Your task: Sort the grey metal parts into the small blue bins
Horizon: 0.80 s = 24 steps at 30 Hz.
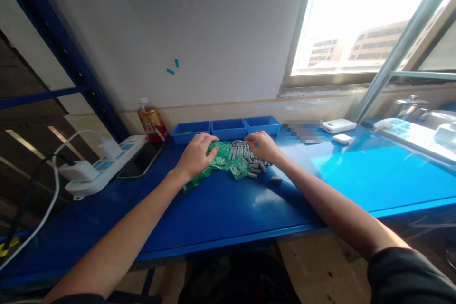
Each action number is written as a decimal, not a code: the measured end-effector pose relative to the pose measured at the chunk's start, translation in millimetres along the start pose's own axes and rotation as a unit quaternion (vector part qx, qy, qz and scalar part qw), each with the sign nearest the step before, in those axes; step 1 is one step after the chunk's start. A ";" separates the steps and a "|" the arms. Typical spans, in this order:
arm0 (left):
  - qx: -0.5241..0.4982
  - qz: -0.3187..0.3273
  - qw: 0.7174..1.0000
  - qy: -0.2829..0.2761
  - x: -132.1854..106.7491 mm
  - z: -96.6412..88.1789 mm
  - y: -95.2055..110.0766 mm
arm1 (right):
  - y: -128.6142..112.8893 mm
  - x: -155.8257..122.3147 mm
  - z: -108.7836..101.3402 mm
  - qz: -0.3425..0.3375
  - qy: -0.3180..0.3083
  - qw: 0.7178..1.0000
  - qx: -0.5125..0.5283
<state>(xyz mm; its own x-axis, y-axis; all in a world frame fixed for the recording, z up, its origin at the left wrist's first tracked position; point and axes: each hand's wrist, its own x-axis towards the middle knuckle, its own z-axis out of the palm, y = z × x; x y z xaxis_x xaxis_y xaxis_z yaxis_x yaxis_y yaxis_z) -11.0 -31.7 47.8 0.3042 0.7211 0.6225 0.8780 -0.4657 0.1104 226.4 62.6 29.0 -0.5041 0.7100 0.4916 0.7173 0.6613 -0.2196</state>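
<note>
My left hand (196, 154) rests curled on a pile of small green plastic bags (228, 163) lying on the blue table (221, 209). My right hand (262, 146) is curled over a heap of several small grey metal blocks (245, 152), fingertips among them. What either hand pinches is hidden. A few grey blocks lie loose to the right, one (276, 179) near my right forearm. Three blue trays (228, 128) stand in a row just behind the hands.
A white power strip (103, 166) with plugged chargers and a black phone (140, 161) lie at the left, an amber bottle (152, 123) behind them. White devices (338, 126) and another power strip (402, 130) sit at the right under the window.
</note>
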 end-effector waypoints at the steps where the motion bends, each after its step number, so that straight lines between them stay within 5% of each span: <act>1: -0.011 0.014 0.999 -0.031 -1.0 -0.1 9.7 | 2.4 0.5 1.4 0.001 -0.017 1.000 -0.005; 5: -0.021 0.068 0.984 -0.162 -3.1 3.0 25.3 | 2.4 0.0 -1.3 -0.043 -0.092 0.994 -0.027; 10: 0.003 0.030 0.964 -0.264 -8.3 10.7 12.8 | 1.7 -1.6 -22.3 -0.088 -0.115 0.989 -0.036; 18: 0.044 -0.032 0.966 -0.253 -8.1 4.4 -0.8 | -3.8 -4.4 -42.4 -0.116 -0.192 0.974 -0.017; 24: 0.085 -0.048 0.978 -0.182 -7.8 5.9 0.8 | -14.5 -7.4 -20.7 -0.102 -0.101 0.990 -0.001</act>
<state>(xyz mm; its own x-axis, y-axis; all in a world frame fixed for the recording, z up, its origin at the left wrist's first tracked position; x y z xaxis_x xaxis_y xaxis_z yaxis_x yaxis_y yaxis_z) -10.5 -34.7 38.5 0.3025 0.9064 0.2950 0.9481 -0.3179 0.0045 229.8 42.8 46.0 -0.7244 0.5955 0.3474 0.5914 0.7957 -0.1307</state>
